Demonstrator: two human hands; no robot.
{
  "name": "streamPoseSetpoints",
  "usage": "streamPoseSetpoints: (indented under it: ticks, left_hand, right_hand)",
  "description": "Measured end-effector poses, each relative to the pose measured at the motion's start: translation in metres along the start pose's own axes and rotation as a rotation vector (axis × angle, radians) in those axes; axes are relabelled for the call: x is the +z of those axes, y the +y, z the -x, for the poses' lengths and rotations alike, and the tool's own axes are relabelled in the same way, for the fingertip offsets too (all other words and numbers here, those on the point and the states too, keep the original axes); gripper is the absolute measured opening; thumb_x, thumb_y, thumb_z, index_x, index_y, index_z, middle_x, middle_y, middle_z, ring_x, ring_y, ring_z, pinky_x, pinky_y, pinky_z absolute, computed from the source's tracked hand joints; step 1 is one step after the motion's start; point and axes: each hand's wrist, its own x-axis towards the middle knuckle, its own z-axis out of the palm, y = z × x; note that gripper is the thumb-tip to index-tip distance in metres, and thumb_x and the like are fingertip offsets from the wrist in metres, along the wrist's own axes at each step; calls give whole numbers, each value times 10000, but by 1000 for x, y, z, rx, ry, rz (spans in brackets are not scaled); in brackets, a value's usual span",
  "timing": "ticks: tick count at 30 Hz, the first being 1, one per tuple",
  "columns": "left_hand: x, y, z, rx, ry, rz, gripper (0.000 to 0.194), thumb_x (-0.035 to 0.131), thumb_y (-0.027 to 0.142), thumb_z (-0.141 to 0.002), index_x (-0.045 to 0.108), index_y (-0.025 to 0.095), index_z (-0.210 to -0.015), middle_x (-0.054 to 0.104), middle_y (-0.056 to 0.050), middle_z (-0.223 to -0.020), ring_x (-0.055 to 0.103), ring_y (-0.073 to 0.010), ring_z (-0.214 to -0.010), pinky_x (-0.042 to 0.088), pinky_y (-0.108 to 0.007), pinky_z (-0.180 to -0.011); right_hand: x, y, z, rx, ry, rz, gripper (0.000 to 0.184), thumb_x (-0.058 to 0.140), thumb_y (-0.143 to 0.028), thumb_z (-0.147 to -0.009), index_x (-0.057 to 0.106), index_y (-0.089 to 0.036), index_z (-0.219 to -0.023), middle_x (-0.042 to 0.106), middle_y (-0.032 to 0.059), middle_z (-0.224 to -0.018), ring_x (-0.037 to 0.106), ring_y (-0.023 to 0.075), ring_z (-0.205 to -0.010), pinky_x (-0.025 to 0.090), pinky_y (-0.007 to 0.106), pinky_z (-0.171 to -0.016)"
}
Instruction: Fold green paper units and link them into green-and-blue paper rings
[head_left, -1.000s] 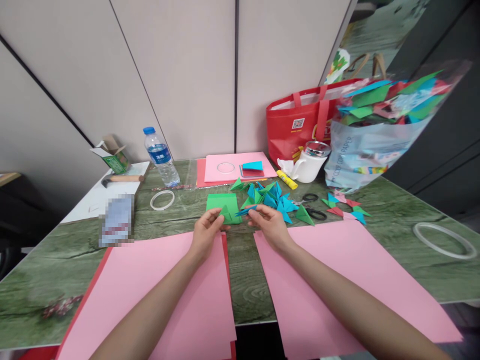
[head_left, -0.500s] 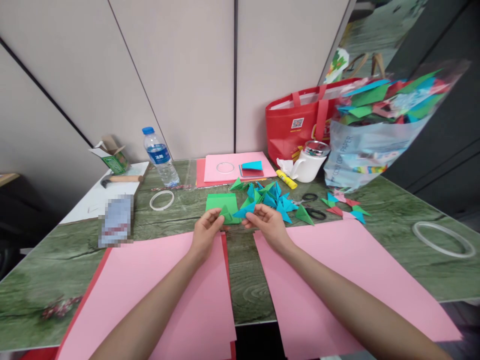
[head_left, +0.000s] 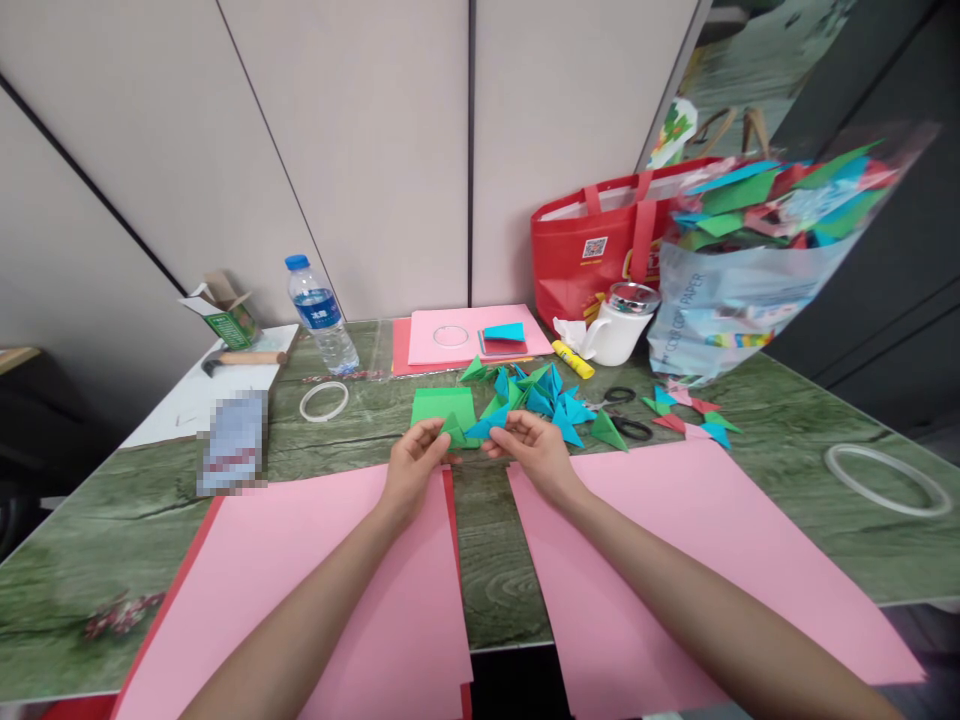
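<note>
Between the fingertips of my left hand (head_left: 414, 462) is a green folded paper piece (head_left: 454, 430), its pointed end up. My right hand (head_left: 534, 450) pinches a blue folded paper piece (head_left: 487, 425). The two pieces meet tip to tip, or overlap slightly; I cannot tell whether they are joined. Just behind them lie a stack of green paper (head_left: 442, 402) and a heap of blue and green folded pieces (head_left: 555, 395). A single green folded piece (head_left: 607, 430) rests to the right of my right hand.
Pink sheets (head_left: 337, 600) lie under both forearms. Black-handled scissors (head_left: 634, 430), a glue stick (head_left: 574, 358), a white mug (head_left: 621, 330) and a ring of coloured pieces (head_left: 697, 428) are at right. A water bottle (head_left: 322, 315), tape roll (head_left: 324, 401) and hammer (head_left: 247, 358) stand or lie left.
Both hands stay almost where they were, still holding the green and blue pieces together. Only a very slight shift of the fingers and pieces shows.
</note>
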Motion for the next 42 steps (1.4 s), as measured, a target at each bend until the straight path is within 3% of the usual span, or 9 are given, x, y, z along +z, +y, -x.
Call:
streamPoseSetpoints:
  ticks: [6,21,29,37,42]
  left_hand:
    - [2,3,2,-39,-21,8,330,704,289,-640,557,160,-905,551,13,-782,574,-98,-576,492,-244,-500]
    - [0,2,2,-43,-45,-32,292,684,290,-664,560,164,-897,546,24,-739,565,-95,-536,472,-234,-459]
    - [2,3,2,-30,-34,-10,300,691,284,-654,561,163,-895,564,20,-755,572,-98,-559,497,-259,-507]
    - [1,2,1,-18,-36,-46,317,670,299,-678,549,155,-932,568,10,-764,573,-100,-571,504,-258,-514]
    - [-2,0,0,9,-52,-92,316,659,308,-687,550,155,-942,575,6,-770,572,-103,-584,511,-259,-525]
  right_hand:
    - [1,-1,1,-28,29,41,296,683,-413,-647,543,-174,-753,642,-4,-652,649,158,-601,563,306,-584]
    - [1,-2,7,-212,32,216,221,618,-363,-729,539,-195,-849,637,10,-686,656,178,-640,557,307,-586]
    - [1,-2,9,-182,38,267,222,607,-348,-732,509,-203,-868,629,12,-706,661,182,-605,570,313,-557]
    - [2,-6,10,-217,-11,311,438,582,-284,-742,451,-263,-1160,546,-17,-723,642,152,-563,563,268,-492]
    - [1,-6,12,-310,-116,505,227,523,-278,-786,616,-241,-991,571,52,-873,590,119,-497,531,272,-430]
